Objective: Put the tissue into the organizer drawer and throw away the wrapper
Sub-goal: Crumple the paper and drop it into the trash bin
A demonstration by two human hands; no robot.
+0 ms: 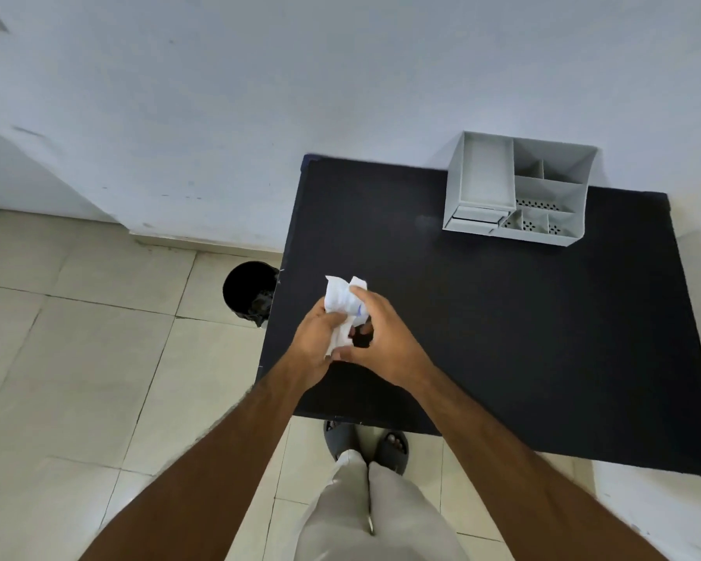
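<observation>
head view, both hands' grip closed on white tissue pack (342,299), left hand (314,344), right hand (385,338), grey organizer (518,188) compartments bare

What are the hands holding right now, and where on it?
Both hands hold the white tissue pack above the black table: the left hand grips its lower left part, the right hand pinches its right side. Tissue and wrapper cannot be told apart.
</observation>
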